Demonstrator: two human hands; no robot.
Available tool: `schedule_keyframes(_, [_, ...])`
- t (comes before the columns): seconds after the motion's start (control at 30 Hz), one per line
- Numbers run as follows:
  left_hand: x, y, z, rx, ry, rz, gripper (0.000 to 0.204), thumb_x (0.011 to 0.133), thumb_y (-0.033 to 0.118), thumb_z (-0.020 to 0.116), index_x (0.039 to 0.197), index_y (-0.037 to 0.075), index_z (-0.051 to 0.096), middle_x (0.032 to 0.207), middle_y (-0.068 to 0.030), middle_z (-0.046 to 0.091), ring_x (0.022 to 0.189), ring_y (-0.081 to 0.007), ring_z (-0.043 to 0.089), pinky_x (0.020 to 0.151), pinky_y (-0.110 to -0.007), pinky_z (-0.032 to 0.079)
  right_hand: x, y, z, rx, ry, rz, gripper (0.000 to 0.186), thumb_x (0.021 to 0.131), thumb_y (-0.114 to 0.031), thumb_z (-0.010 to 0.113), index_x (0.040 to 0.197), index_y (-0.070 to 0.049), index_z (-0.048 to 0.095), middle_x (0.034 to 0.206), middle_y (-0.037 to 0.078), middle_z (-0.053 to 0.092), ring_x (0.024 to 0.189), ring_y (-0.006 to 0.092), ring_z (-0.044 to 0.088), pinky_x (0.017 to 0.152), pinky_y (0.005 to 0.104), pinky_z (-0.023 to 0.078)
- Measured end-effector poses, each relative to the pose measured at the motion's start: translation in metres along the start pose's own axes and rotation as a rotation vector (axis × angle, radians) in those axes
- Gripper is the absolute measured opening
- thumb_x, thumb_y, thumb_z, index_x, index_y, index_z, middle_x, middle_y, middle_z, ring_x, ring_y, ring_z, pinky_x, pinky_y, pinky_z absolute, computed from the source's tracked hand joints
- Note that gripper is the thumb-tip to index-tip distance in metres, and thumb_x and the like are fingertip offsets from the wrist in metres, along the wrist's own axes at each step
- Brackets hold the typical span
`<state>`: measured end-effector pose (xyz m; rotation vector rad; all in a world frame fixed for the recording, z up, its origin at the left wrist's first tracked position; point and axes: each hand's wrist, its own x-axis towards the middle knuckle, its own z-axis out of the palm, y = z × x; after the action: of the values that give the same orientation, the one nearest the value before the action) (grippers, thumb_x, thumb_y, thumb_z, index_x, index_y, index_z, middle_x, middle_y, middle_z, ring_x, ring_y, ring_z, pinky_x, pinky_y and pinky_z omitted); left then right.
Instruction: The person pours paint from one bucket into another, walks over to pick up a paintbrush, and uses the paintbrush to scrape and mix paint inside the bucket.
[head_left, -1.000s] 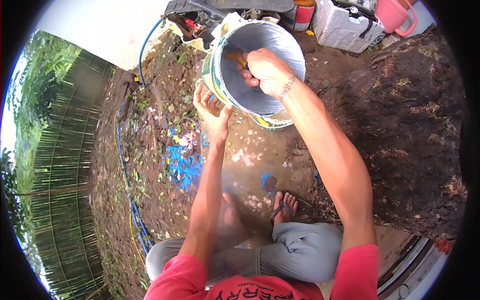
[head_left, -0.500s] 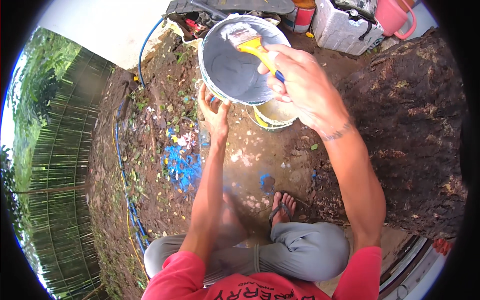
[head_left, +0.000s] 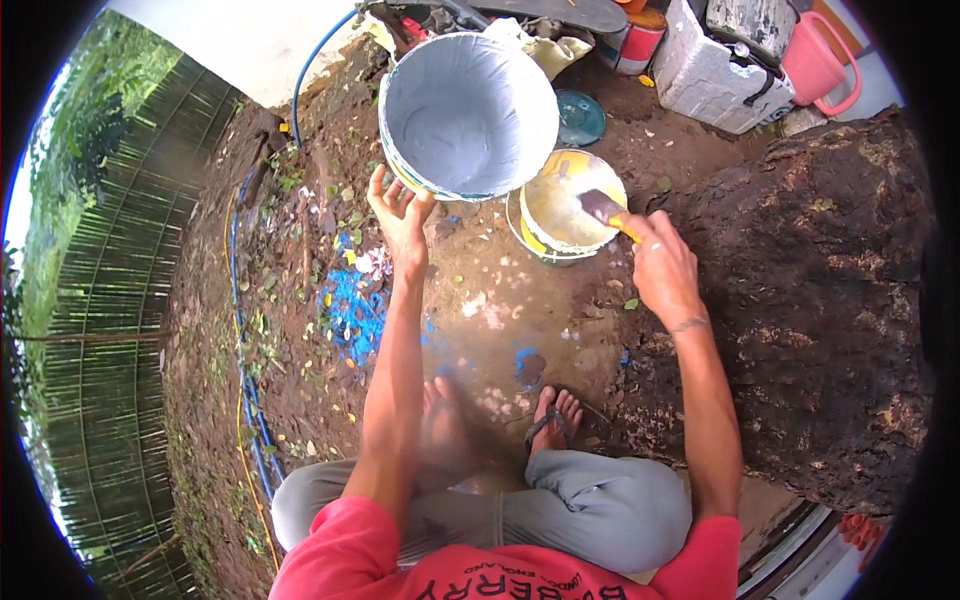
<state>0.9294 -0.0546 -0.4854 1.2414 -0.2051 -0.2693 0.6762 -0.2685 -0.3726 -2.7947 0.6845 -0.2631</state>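
Note:
My right hand (head_left: 667,268) is closed around the yellow handle of a paintbrush (head_left: 603,208). The brush's dark head reaches over the mouth of a small yellow bucket (head_left: 600,167), which has pale, whitish stuff inside. Whether the bristle tips touch its contents I cannot tell. To the left, a large bucket (head_left: 402,120) leans with its mouth toward me, its inside coated in grey-white paint. Against the near side of this large bucket, my left hand (head_left: 403,218) holds on with curled fingers, partly hidden by the wall.
A teal round lid (head_left: 580,118) lies behind the small bucket. Farther back right stand a red-and-white can (head_left: 635,45), a white foam box (head_left: 715,75) and a pink watering can (head_left: 815,65). A thick log (head_left: 800,300) fills the right side. A blue hose (head_left: 238,290) runs along the left.
My right hand has brought the paintbrush out of the large bucket, right and nearer, over the small bucket. The large bucket's mouth shows fully now, with my left hand still on it.

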Motion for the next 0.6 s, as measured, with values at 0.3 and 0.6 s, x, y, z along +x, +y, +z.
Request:
schedule_keyframes(0.3, [0.006, 0.012, -0.001, 0.027, 0.026, 0.018, 0.094, 0.08, 0.022, 0.077, 0.152, 0.015, 0.018, 0.142, -0.0201, 0.035, 0.125, -0.0316, 0.049, 0.099, -0.044, 0.05, -0.037, 0.003, -0.04, -0.201, -0.136, -0.071, 0.037, 0.079, 0.004, 0.061, 0.113, -0.008, 0.067, 0.099, 0.011, 0.055, 0.096, 0.0314, 0.06, 0.081, 0.0436, 0.053])
schedule_keyframes(0.6, [-0.007, 0.013, 0.02, 0.157, -0.008, 0.141, 0.102, 0.076, 0.022, 0.079, 0.154, 0.017, 0.014, 0.141, -0.0208, 0.035, 0.124, -0.0334, 0.049, 0.096, -0.046, 0.049, 0.022, -0.056, -0.107, 1.186, -0.179, 0.273, 0.035, 0.103, -0.016, 0.049, 0.132, 0.002, 0.055, 0.086, 0.003, 0.061, 0.059, 0.0047, 0.046, 0.046, 0.0201, 0.035])
